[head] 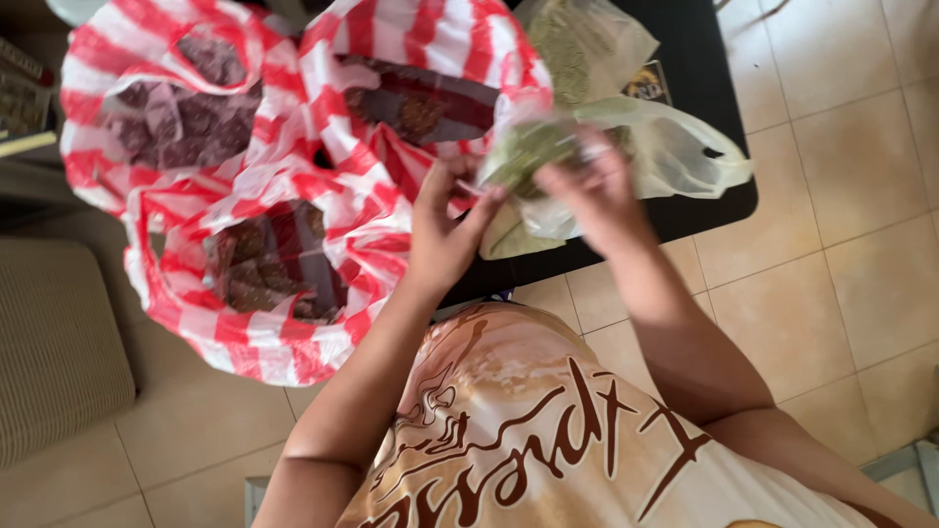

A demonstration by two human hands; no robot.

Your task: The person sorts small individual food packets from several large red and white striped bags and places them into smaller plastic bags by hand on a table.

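Both hands gripped a small clear bag of green herbs (528,156) above the dark surface (704,117) edge. Left hand (445,230) pinched its left end, right hand (592,191) its right; long axis ran hand to hand. Red-striped bags (284,196) lay left.

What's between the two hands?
In the head view, a small clear bag of green stuff sits between the left hand and right hand.

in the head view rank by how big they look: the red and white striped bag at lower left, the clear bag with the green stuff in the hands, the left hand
1. red and white striped bag, though it lies nearer the camera
2. clear bag of green stuff, held by both hands
3. left hand, smallest, about like the right hand
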